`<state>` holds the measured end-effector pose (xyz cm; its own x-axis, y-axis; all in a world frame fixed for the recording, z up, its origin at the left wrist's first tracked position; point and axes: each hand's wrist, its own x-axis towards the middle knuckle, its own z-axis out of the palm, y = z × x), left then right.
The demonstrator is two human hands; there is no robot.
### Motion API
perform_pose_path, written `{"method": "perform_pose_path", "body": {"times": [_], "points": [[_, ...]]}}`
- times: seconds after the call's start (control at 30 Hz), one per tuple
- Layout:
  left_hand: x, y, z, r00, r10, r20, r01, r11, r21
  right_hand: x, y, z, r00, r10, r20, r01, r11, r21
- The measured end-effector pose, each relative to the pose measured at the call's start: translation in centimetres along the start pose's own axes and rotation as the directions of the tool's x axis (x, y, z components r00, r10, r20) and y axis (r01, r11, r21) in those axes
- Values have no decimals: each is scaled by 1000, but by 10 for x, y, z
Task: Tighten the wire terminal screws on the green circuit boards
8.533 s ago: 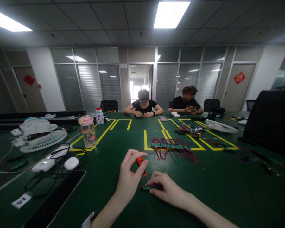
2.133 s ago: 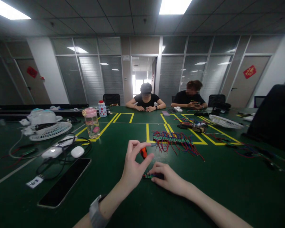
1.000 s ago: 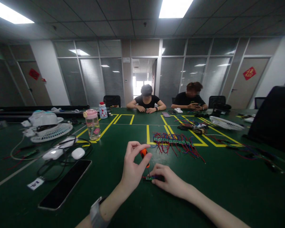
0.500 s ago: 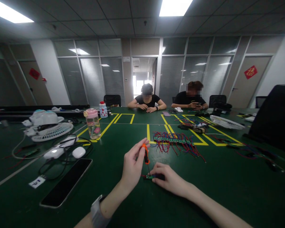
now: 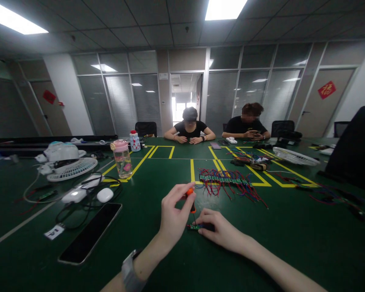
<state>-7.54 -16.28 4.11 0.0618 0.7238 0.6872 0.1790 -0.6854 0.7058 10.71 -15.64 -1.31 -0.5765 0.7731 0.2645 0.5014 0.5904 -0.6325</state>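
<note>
the left hand (image 5: pixel 174 215) pinches one small orange screwdriver (image 5: pixel 190 197) between thumb and fingertips, holding it nearly upright with its tip down on one small green circuit board (image 5: pixel 194 227). the right hand (image 5: pixel 220 232) lies flat on the green table (image 5: pixel 286 239), its fingertips pressing that board down just right of the screwdriver tip. one watch (image 5: pixel 129 272) sits on the left wrist. beyond the board, further up the table, lies one heap of boards with red and blue wires (image 5: pixel 228 183), partly across the yellow lines. left of the board lies one dark phone (image 5: pixel 91 232), face up, and past it one white mouse (image 5: pixel 105 195) among black cables. further left of the board are one white fan (image 5: pixel 67 161) lying on its back and two bottles: one clear bottle with a pink lid (image 5: pixel 122 159) and one smaller white bottle with a red cap (image 5: pixel 134 140). far right of the heap lies a second fan (image 5: pixel 295 155). two people sit at the far side of the table, one person in black (image 5: pixel 190 129) and another person (image 5: pixel 247 126) just to the right, each with hands on the table.
</note>
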Motion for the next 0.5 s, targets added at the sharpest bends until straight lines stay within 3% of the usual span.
{"method": "perform_pose_path", "body": {"times": [0.1,0.27,0.43,0.5], "points": [[0,1,0,997,49,-61,-43,993,107,0,-2,-1,1000,0,-2,0,1000,-2],[1,0,0,998,-42,43,46,994,-95,-1,-2,-1,1000,-2,2,2,1000,1],[1,1,-1,998,36,-56,-30,995,99,0,-2,-2,1000,-6,-5,6,1000,11],[1,1,-1,998,20,-60,-15,997,82,0,-3,-2,1000,-1,-5,1,1000,4]]}}
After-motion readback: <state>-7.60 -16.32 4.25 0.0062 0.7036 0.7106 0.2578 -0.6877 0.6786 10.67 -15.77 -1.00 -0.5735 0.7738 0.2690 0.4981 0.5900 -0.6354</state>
